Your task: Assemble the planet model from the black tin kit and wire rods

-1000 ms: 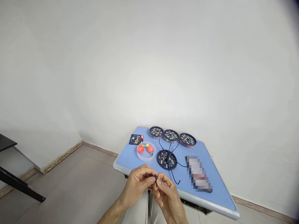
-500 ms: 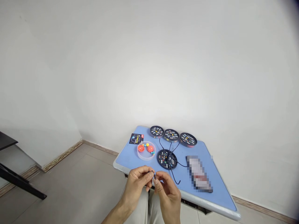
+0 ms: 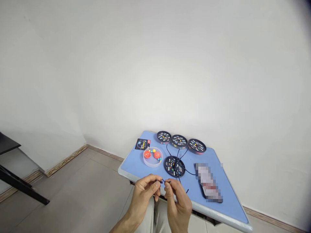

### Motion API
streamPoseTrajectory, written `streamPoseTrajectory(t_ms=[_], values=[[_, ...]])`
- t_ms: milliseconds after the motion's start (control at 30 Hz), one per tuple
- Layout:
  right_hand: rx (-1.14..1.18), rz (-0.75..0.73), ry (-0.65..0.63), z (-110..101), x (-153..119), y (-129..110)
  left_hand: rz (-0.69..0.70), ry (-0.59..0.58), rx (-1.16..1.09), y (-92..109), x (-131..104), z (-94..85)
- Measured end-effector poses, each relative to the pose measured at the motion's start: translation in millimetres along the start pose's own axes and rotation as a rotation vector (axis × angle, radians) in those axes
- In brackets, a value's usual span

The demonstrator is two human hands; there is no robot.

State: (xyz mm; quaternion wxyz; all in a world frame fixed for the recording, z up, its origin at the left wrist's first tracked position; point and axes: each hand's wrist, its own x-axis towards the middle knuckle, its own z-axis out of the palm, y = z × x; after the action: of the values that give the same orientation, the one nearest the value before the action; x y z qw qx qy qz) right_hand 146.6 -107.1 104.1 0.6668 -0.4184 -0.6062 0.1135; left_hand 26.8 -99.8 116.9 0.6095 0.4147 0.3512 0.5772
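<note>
Close together above the table's near edge, both hands are pinched. My left hand (image 3: 147, 191) grips a small dark rod-like piece (image 3: 160, 182) between thumb and fingers. In my right hand (image 3: 178, 200) is another thin dark piece, its end almost at the left one; I cannot tell whether they touch. Just beyond lies a round black disc (image 3: 167, 166) printed with small planets, with several thin black bent arms (image 3: 189, 172) spreading from its centre. To its left, a clear round tray (image 3: 152, 166) holds orange half-balls (image 3: 156, 155) and small coloured beads.
Three round printed tins (image 3: 179, 140) line the back of the blue table (image 3: 131, 166). A black card (image 3: 142, 144) lies at the back left, a phone-like blurred object (image 3: 209, 183) at the right. A black furniture leg (image 3: 24, 186) stands at far left.
My right hand has shifted slightly right and now covers part of a bent arm of the disc. The dark pieces at my fingertips are turned more level. The view has shifted slightly.
</note>
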Motion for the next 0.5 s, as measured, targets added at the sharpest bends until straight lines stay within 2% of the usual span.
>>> streamPoseTrajectory(t_ms=[133,200,400,500], values=[[0.045,0.272,-0.024,-13,4,-3,0.060,-0.049,-0.017,2,-1,-9.6],[0.077,0.325,-0.067,-16,5,-6,0.066,-0.060,-0.005,3,-2,-13.1],[0.049,0.192,-0.154,-15,5,-14,0.075,-0.104,0.019,3,-4,-14.9],[0.037,0.165,-0.154,-13,6,-15,0.100,-0.107,0.031,6,-3,-13.1]])
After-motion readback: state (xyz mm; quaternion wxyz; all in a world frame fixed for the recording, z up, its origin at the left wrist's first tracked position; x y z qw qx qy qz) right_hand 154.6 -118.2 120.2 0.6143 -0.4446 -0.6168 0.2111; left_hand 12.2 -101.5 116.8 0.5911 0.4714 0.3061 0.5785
